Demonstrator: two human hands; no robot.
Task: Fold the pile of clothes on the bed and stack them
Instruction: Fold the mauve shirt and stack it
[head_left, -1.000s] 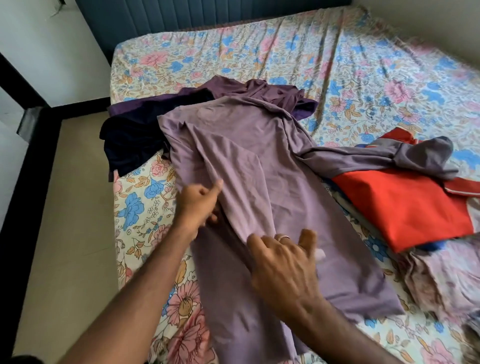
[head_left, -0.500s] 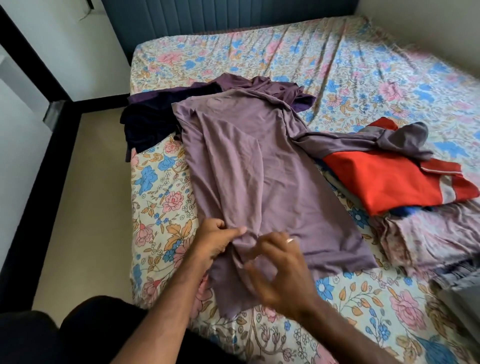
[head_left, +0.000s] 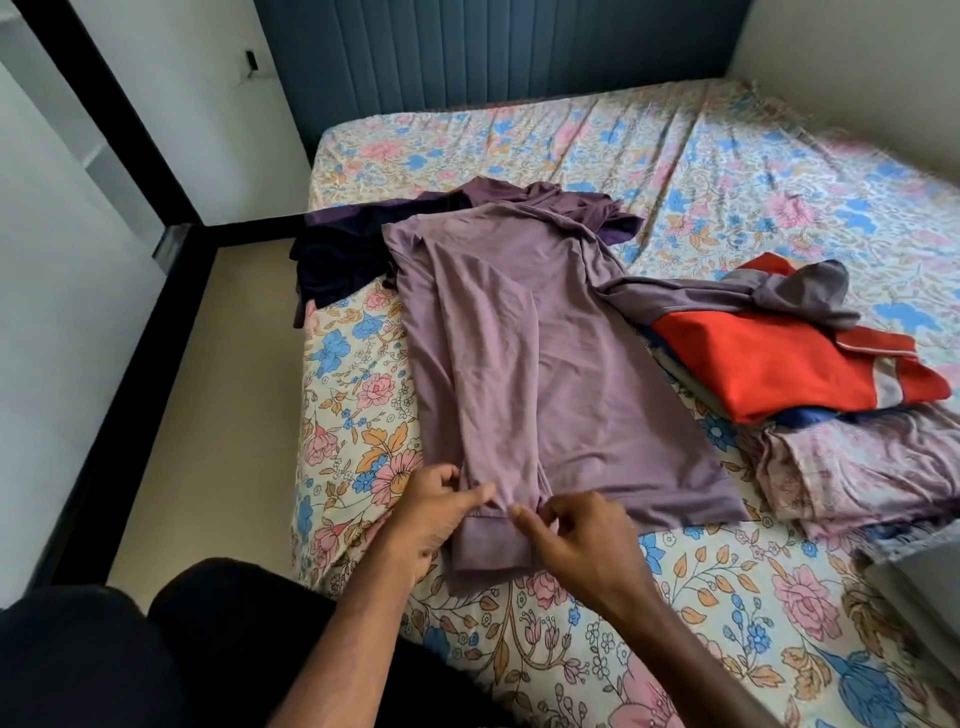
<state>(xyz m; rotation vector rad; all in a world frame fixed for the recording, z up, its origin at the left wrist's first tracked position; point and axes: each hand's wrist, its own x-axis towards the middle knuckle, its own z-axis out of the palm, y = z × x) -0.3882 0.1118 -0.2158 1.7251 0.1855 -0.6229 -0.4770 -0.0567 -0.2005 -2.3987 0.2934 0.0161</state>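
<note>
Both hands (head_left: 434, 512) (head_left: 582, 545) over half-hidden cuff (head_left: 488, 545)

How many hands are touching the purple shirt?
2. The left hand pinches the purple shirt's folded sleeve near its cuff; the right hand pinches it just beside.

— Views on my feed? 
— One: head camera, wide-angle, worn by the person at the bed's near edge, facing forward and down.
— Range? 
— Close over both hands, left hand (head_left: 434, 514) and right hand (head_left: 582, 545); the bed (head_left: 597, 140) runs away to the headboard (head_left: 493, 52).
— Shared coverage? 
— I log none; single view.
</note>
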